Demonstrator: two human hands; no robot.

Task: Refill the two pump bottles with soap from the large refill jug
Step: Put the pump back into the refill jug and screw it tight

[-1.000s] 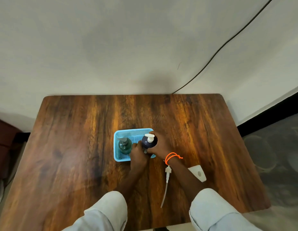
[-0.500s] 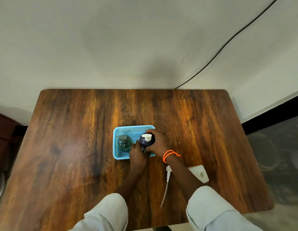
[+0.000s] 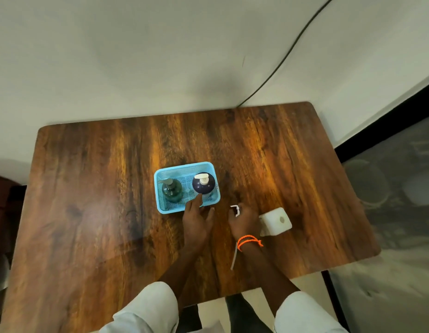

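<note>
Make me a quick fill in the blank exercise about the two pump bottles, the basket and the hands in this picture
1. The dark blue round pump bottle and the green glass pump bottle both stand inside the light ____ plastic mesh basket.
2. The orange cord bracelet is on the ____ wrist.
3. The left hand reaches toward the basket with ____ fingers, holding nothing.
4. The right hand holds a loose white ____ with a long tube.

Missing words: blue; right; straight; pump
</note>
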